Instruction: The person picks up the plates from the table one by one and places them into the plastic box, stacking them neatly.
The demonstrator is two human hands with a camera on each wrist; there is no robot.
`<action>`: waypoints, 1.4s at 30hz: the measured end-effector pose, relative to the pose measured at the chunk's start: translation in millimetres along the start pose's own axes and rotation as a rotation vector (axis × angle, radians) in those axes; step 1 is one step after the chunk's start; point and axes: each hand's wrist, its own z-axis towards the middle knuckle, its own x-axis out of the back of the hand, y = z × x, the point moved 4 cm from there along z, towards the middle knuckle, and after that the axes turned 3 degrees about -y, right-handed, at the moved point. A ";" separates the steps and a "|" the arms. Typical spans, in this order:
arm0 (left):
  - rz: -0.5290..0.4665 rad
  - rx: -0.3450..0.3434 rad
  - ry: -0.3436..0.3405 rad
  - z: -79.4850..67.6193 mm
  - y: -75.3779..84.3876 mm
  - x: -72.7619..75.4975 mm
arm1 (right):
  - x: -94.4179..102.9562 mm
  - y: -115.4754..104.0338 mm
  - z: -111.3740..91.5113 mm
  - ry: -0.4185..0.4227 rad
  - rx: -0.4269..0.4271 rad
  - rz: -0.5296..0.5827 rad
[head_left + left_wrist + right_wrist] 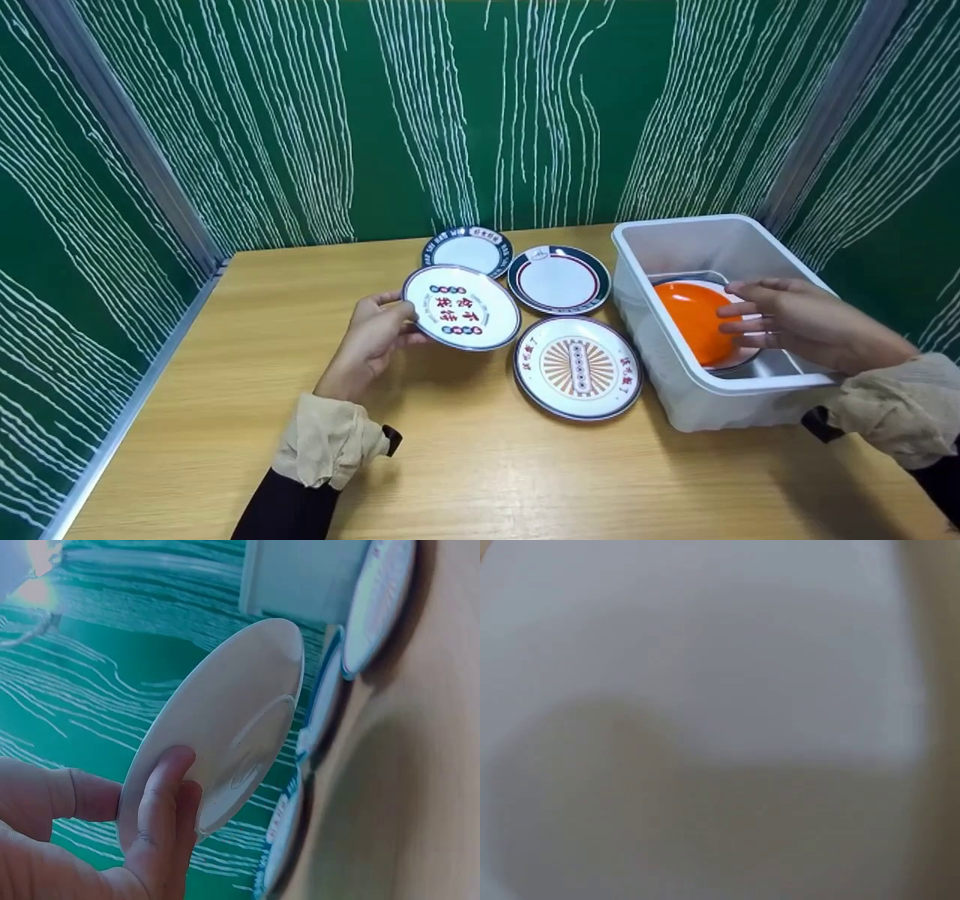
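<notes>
My left hand pinches the left rim of a white plate with red characters, thumb on top and fingers beneath. The plate is lifted and tilted above the table; its plain underside shows in the left wrist view, with the left hand's fingers against it. Over the white plastic bin, my right hand has its fingers loosely extended beside an orange plate. Whether the fingertips touch that plate I cannot tell. The right wrist view is too blurred to make out the hand.
Three plates lie on the wooden table: a dark-rimmed one at the back, a green-rimmed one by the bin, and a sunburst-patterned one nearer me. Beneath the orange plate, other dishware shows in the bin. Green panels stand behind.
</notes>
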 end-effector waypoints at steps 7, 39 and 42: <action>-0.037 -0.028 -0.032 -21.5 14.6 -13.4 | -14.8 -15.6 -3.8 0.010 0.052 0.036; -0.144 -0.186 -0.213 -91.8 27.0 -65.2 | -128.1 -67.3 3.6 -0.007 0.201 0.232; -0.144 -0.186 -0.218 -92.6 25.3 -66.4 | -138.0 -67.0 3.8 -0.042 0.186 0.242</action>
